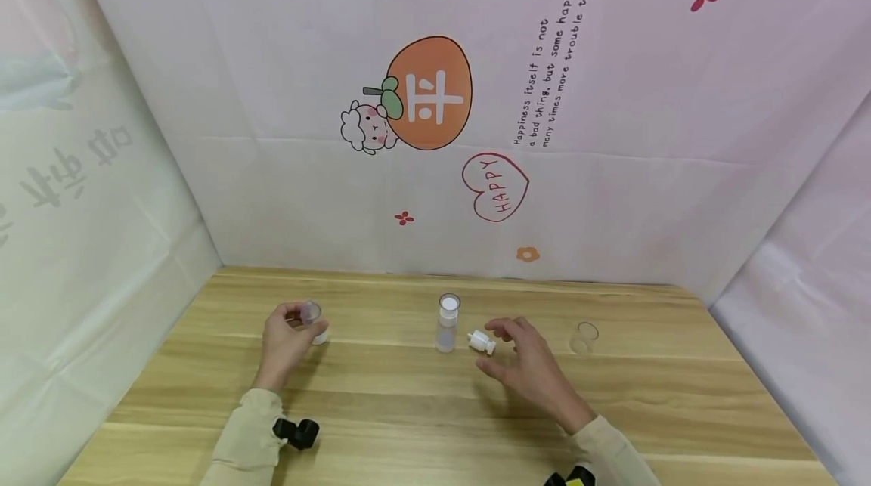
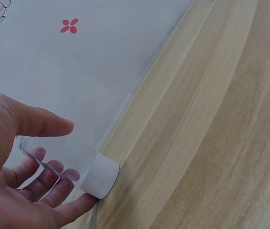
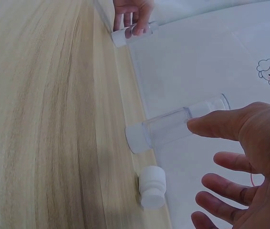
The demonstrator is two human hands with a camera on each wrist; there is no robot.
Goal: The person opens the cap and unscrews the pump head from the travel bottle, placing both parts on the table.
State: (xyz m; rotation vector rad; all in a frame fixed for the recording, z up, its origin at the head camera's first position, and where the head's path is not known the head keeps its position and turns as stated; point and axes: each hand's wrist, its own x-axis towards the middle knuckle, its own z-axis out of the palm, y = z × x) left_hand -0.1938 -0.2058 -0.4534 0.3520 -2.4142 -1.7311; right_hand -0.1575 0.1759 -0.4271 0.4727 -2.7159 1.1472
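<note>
Fingers (image 2: 80, 210) of your left hand (image 1: 282, 346) curl around a clear bottle (image 2: 80, 152) at the left of the head view, partly hiding it; its white end (image 2: 100, 176) meets the wooden table (image 1: 381, 410). Your right hand (image 1: 531, 369), right of centre, is spread, thumb and fingers apart around air, just beside a small white fitting (image 1: 481, 342) lying on its side. Just left of that stands a second bottle (image 1: 446, 331), upright; in the right wrist view your thumb covers part of it. Farther right, a clear piece (image 1: 584, 338) is hard to make out beyond its rim. The black device (image 1: 296, 433) on your left cuff shows; its counterpart (image 1: 571, 478) is cut off at the bottom edge. On the backdrop (image 1: 306, 191), a heart reads "HAPPY" and an orange fruit bears "平". Slanted lines begin "Happiness itself is not a bad thing", then run off the top. Characters at far left are faint.
</note>
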